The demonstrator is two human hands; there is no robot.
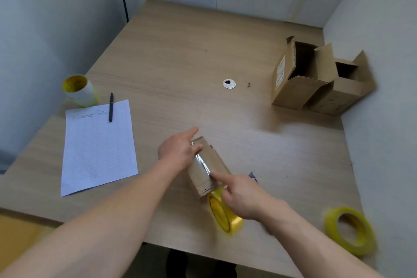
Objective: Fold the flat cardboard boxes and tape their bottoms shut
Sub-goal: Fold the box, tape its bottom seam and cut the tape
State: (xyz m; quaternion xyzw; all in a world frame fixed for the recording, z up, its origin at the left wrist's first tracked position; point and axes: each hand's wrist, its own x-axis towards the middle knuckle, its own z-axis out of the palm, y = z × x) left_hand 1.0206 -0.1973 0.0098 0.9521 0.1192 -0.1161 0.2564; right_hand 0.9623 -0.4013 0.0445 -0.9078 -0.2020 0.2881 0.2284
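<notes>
Taping a box (217, 160)
Left hand (178, 149) grips the box at 11 o'clock; right hand (246, 198) clutches the tape roll (222, 212) at 5 o'clock, forefinger on the box.

A pale wood-grain table (180, 52) fills the corner between grey walls. At its left lies a lined sheet (99, 146) with a black pen (111, 107) across its top edge, and behind it stands a white-and-yellow roll (79, 90). A round cable cap (229, 83) sits mid-table, a dark speck (249, 85) just beside it. Two open cardboard boxes (293, 88) (343, 95) stand touching at the far right. Near the front lies a small box (217, 158), a yellow tape roll (222, 212) at its near end, a bluish scrap (252, 176) beside it. Another yellow roll (349, 230) sits at the front right.
</notes>
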